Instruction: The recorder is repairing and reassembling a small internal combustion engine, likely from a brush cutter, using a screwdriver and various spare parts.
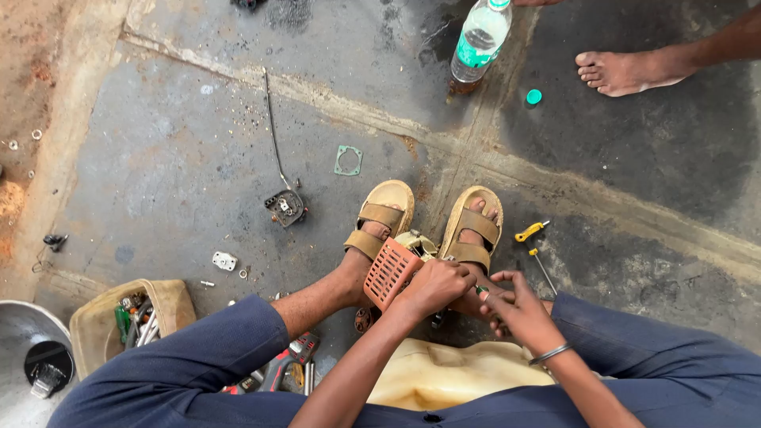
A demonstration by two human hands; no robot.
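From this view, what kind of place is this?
Probably an informal repair workshop on a stained concrete floor: a bag of tools, a loose gasket, and small engine parts lie about.

- Orange engine cover: ribbed matt plastic.
- Sandals: tan, worn leather-like.
- Floor: rough stained concrete.
- Bottle, far: clear glossy plastic.
- Trousers: blue cloth.

— How many sandals?
— Two, tan, one on each foot; one bare foot of another person up top.
— Bottles?
— One clear plastic bottle; one green cap beside it.
— Anything else?
— One green gasket; one orange grille cover; two hands at it.
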